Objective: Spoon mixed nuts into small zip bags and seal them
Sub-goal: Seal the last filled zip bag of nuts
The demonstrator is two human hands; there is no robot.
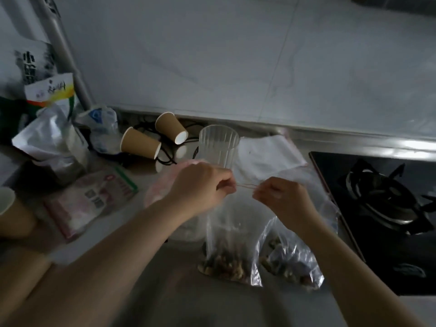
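clear tumbler [218, 145] behind left hand [200, 185] and right hand [280, 197], both pinching zip bag [226, 232] top.

One head camera, looking forward and down.
It looks from above and close onto the counter [165, 291]; the wall [236, 55] fills the upper frame, the gas stove [382, 201] the right edge.

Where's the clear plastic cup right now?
The clear plastic cup stands upright at the back of the counter, centre of the head view, just behind the left hand and right of two tipped paper cups.
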